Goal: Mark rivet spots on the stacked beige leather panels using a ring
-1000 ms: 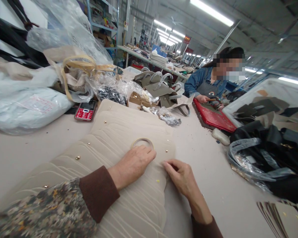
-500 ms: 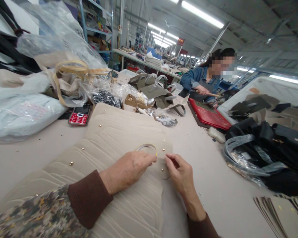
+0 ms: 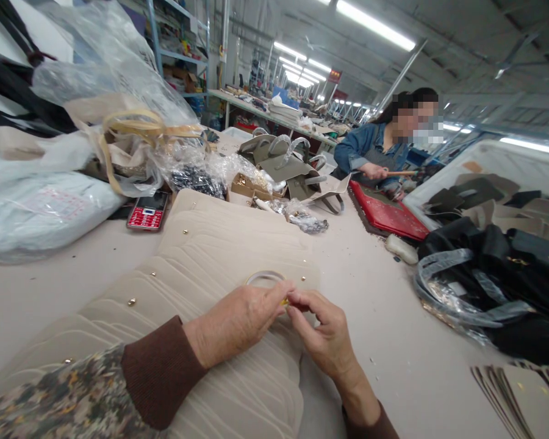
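Observation:
My left hand (image 3: 242, 314) is closed around a narrow roll of tape (image 3: 265, 273), a thin ring with white and yellow on its edge. Only the ring's upper arc and a bit of yellow by the fingertips show. My right hand (image 3: 324, 329) is pinched, its fingertips meeting those of my left at the yellow edge. Whatever lies between the right fingers is too small to make out. Both hands are over a fanned stack of beige bag panels (image 3: 210, 244) with gold studs (image 3: 132, 302).
A red and black phone (image 3: 147, 211) lies left of the panels, beside plastic-wrapped bundles (image 3: 50, 213). Behind are grey handled pieces (image 3: 279, 167) and an open carton (image 3: 247, 186). Black bags (image 3: 521, 274) lie right. Across the table, a person (image 3: 370, 149) holds a wooden-handled tool over a red board (image 3: 388, 210).
My right hand has moved left and its fingertips now meet my left hand at the tape roll. The roll sits slightly lower and further left. The other person's tool has shifted.

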Demonstrator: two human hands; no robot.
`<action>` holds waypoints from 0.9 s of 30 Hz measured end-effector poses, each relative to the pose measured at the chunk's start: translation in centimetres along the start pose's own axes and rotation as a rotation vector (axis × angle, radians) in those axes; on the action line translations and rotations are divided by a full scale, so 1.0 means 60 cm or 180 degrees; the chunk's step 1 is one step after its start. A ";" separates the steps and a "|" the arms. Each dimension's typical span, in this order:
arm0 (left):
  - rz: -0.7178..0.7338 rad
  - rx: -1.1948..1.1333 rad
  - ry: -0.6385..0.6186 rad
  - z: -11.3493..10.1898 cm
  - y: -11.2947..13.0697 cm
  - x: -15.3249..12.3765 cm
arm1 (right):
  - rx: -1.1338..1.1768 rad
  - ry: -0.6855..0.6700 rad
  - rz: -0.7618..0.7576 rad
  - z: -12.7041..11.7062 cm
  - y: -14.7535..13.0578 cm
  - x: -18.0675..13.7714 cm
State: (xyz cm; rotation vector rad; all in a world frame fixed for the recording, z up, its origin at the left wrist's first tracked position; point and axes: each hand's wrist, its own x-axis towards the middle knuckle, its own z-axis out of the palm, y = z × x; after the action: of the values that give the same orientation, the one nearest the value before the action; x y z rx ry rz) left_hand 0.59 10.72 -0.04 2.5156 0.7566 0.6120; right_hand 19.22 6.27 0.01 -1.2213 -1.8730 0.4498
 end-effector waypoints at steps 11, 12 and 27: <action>-0.0338 0.0334 -0.0211 0.003 -0.001 0.004 | -0.0929 0.0406 -0.0310 0.021 0.001 -0.011; -0.0337 0.0341 -0.0181 0.001 0.000 0.005 | -0.0812 0.0444 -0.0146 0.023 -0.002 -0.011; -0.0348 0.1044 -0.0378 0.012 0.010 0.009 | 0.1298 0.0213 0.2730 -0.036 0.053 -0.037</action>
State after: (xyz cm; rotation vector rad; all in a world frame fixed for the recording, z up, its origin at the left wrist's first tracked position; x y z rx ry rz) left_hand 1.61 10.38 -0.15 2.7511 1.0119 0.3180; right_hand 23.14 5.50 -1.85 -1.6682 -1.0392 1.1608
